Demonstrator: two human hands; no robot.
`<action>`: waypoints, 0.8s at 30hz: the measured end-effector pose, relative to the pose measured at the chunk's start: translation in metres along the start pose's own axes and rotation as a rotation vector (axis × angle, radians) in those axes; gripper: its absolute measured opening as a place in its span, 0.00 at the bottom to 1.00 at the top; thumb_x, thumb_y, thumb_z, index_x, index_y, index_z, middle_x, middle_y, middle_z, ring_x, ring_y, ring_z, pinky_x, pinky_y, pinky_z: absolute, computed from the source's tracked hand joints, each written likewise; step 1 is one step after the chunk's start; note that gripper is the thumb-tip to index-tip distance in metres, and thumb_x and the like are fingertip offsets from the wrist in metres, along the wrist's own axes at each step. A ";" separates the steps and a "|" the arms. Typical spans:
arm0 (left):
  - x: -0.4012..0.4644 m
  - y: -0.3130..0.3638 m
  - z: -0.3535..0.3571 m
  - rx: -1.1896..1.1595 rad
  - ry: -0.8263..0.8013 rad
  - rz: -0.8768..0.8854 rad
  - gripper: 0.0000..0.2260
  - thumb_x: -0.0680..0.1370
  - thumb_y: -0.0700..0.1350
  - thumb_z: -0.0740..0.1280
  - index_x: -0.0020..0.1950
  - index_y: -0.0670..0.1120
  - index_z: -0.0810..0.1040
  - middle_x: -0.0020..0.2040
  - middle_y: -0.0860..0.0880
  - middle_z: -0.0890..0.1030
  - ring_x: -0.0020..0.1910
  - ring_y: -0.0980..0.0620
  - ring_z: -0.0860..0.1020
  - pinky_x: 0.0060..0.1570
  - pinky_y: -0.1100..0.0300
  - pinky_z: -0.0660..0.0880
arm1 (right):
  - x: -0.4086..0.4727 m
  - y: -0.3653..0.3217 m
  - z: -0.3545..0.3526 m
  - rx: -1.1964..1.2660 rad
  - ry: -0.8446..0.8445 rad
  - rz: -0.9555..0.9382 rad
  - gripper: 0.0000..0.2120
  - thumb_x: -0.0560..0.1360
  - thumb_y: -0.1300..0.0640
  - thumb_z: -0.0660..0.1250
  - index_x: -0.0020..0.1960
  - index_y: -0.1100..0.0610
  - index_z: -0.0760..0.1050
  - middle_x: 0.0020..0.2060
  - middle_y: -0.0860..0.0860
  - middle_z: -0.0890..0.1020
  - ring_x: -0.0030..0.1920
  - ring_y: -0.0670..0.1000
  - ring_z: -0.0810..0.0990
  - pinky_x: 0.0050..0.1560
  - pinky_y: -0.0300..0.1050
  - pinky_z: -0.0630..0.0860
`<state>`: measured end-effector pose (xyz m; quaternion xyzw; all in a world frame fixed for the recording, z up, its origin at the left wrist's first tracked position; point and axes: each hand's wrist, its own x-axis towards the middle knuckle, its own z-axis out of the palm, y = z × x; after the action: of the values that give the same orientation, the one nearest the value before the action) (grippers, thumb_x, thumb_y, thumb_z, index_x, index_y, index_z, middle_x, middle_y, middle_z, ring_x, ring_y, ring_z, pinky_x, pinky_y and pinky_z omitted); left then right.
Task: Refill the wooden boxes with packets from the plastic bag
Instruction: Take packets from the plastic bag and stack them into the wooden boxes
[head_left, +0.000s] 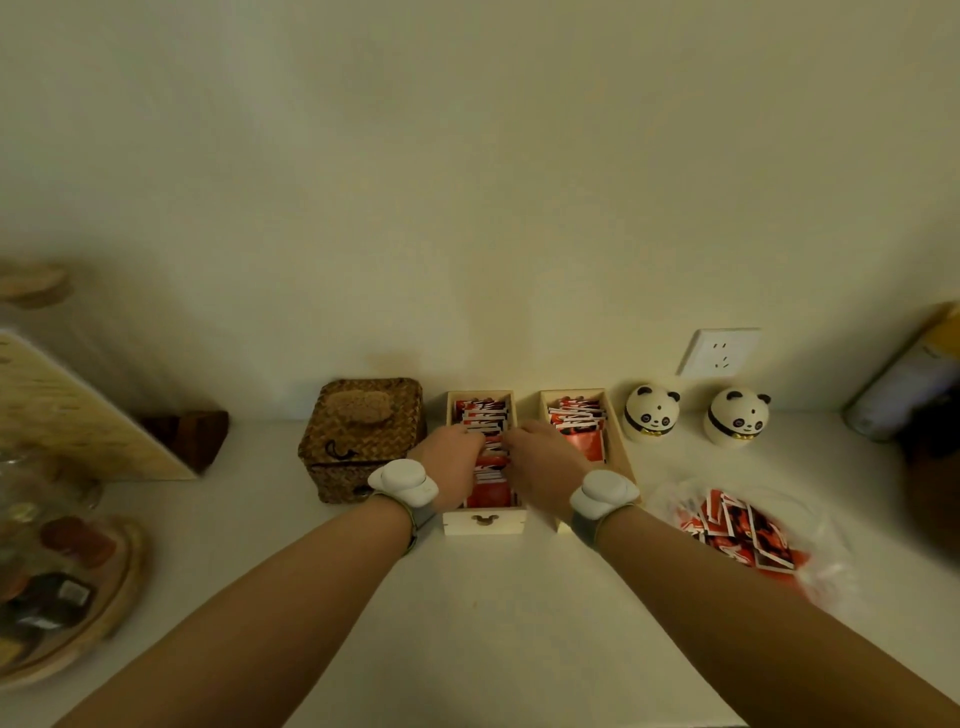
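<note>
Two hands deep in the left wooden box, mid-frame on the tabletop.
Left hand and right hand press on the red packets; whether either grip is clamped, I cannot tell. Right wooden box sits beside; plastic bag lies lower right.

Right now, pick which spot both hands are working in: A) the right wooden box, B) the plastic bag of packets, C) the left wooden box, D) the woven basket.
C: the left hand and right hand both sit over the packets in the left wooden box, while the right wooden box and the plastic bag lie untouched.
</note>
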<state>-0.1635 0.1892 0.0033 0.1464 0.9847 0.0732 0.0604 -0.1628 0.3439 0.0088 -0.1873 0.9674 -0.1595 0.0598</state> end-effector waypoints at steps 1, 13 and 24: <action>-0.004 0.000 -0.002 0.005 0.007 0.012 0.12 0.77 0.45 0.65 0.60 0.45 0.76 0.61 0.45 0.78 0.59 0.46 0.77 0.59 0.54 0.75 | -0.005 -0.001 -0.002 0.011 0.002 0.021 0.13 0.78 0.53 0.63 0.61 0.54 0.74 0.58 0.51 0.76 0.59 0.54 0.75 0.59 0.48 0.75; -0.038 0.060 -0.003 -0.006 0.068 0.239 0.12 0.76 0.43 0.63 0.59 0.45 0.77 0.57 0.44 0.80 0.57 0.42 0.77 0.54 0.49 0.77 | -0.107 0.019 -0.012 -0.004 0.129 0.310 0.15 0.76 0.51 0.63 0.62 0.53 0.73 0.61 0.53 0.76 0.60 0.57 0.74 0.58 0.49 0.73; -0.021 0.172 0.020 -0.109 0.017 0.472 0.13 0.78 0.43 0.61 0.61 0.43 0.76 0.57 0.42 0.78 0.58 0.41 0.75 0.56 0.52 0.72 | -0.185 0.095 -0.030 0.059 0.270 0.614 0.11 0.77 0.60 0.60 0.56 0.56 0.77 0.55 0.55 0.80 0.53 0.56 0.78 0.52 0.46 0.73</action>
<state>-0.0928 0.3488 0.0135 0.3683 0.9183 0.1393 0.0413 -0.0297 0.5070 0.0161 0.1373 0.9729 -0.1854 -0.0184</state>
